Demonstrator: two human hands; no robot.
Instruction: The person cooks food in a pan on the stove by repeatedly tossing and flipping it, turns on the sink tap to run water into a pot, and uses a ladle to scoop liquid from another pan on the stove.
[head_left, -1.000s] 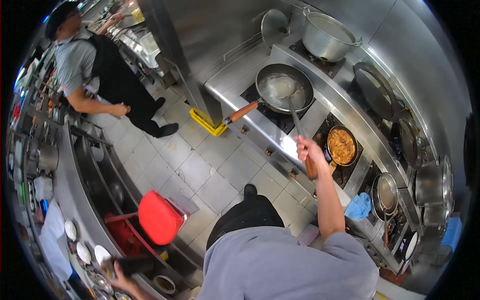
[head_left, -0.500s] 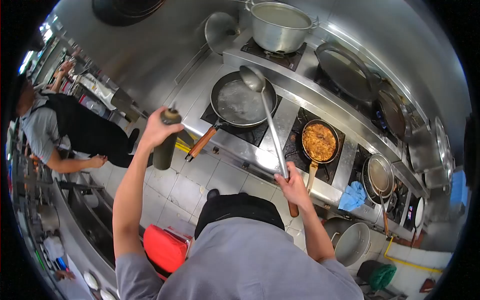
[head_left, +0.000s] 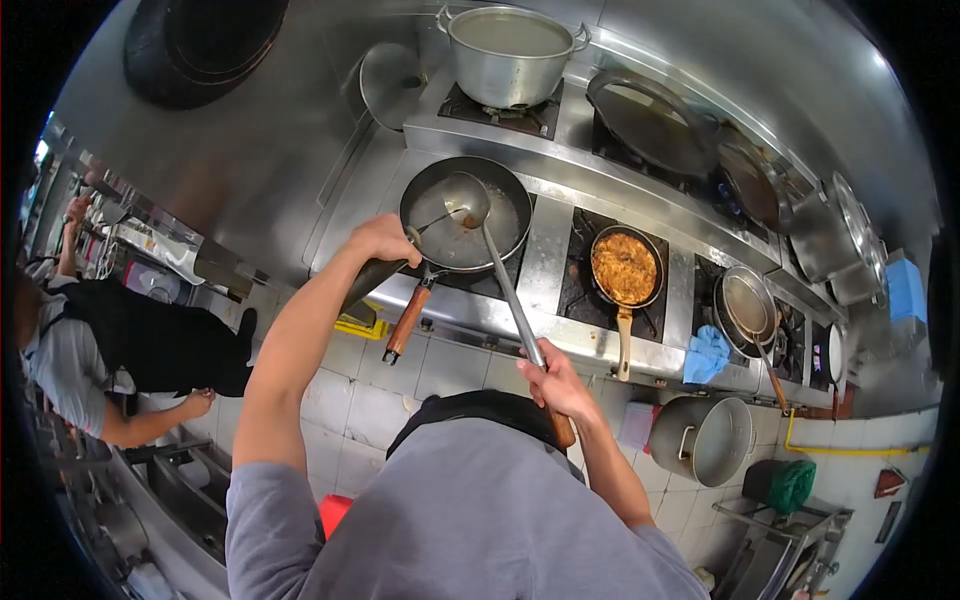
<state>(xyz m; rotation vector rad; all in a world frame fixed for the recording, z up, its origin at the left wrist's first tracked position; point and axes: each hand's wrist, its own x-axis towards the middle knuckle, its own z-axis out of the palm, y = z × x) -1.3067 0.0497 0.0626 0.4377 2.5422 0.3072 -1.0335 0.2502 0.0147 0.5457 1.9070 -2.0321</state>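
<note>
My left hand (head_left: 385, 242) grips the neck of a dark green bottle (head_left: 370, 282), tilted with its mouth toward the frying pan (head_left: 432, 247). A thin dark streak runs from the mouth to the bowl of a metal ladle (head_left: 512, 300); it looks like poured liquid. My right hand (head_left: 560, 385) is closed around the ladle's long handle near its wooden end. The ladle's bowl is over the pan, with a small brown patch showing in it. That pan sits on the near left burner, its wooden handle pointing toward me.
Right of it, a small pan (head_left: 650, 262) holds browned food. A large pot (head_left: 510, 88) stands on the raised back burner. Further right are a strainer over a pan (head_left: 748, 305) and a blue cloth (head_left: 706, 352). Another person (head_left: 150, 320) stands at left.
The bottle has gone from upright beside the stove to tilted at the pan's edge. The ladle's bowl has shifted down and left over the pan. My view has turned slightly.
</note>
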